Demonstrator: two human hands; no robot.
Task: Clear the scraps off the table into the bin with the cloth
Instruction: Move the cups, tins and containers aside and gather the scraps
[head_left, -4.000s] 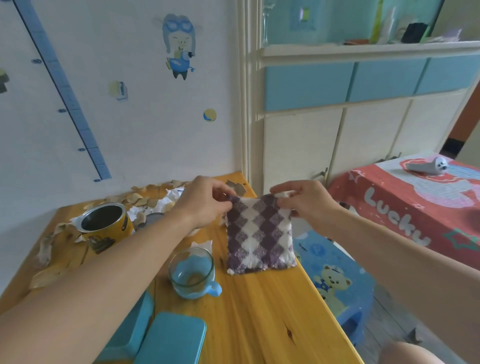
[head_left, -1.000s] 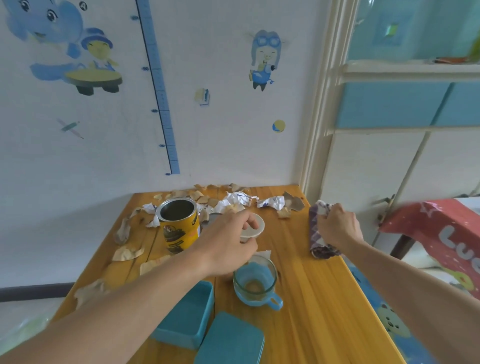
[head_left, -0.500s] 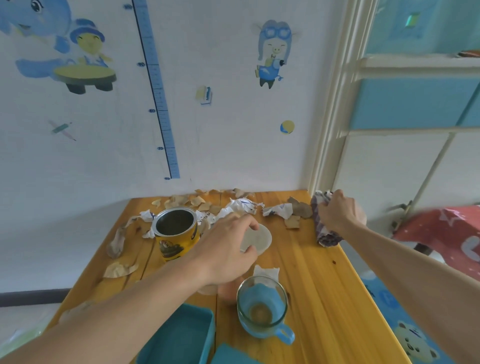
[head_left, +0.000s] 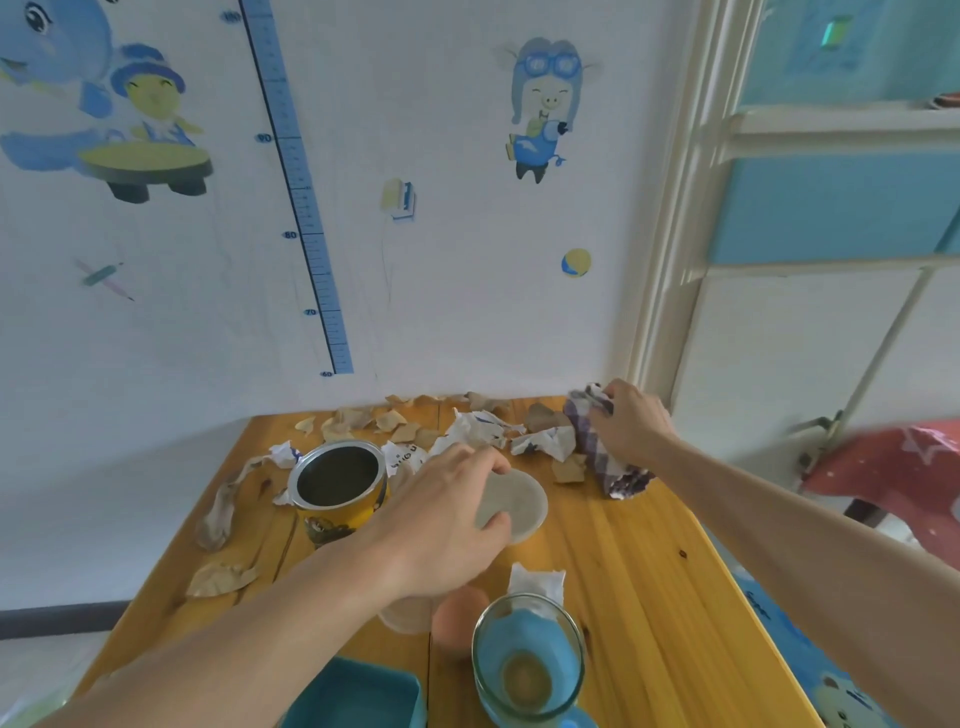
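Note:
My right hand (head_left: 626, 423) grips a bunched purple-and-white checked cloth (head_left: 605, 460) at the far right corner of the wooden table (head_left: 639, 582), against crumpled white paper (head_left: 537, 441). Brown and white paper scraps (head_left: 395, 421) lie strewn along the table's far edge and left side. My left hand (head_left: 441, 519) holds a translucent round plastic lid (head_left: 514, 506) just above the table's middle, thumb under it and fingers on top. No bin is in view.
A yellow open tin (head_left: 337, 491) stands left of my left hand. A glass mug with a blue interior (head_left: 527, 660), an orange-pink round object (head_left: 457, 616) and a teal box (head_left: 358, 696) sit near the front edge. The wall runs behind the table; a white cabinet stands right.
My right hand has carried the bunched cloth from the right edge up to the far right corner, against the scraps. My left hand has lifted the round lid slightly. The view has tilted down.

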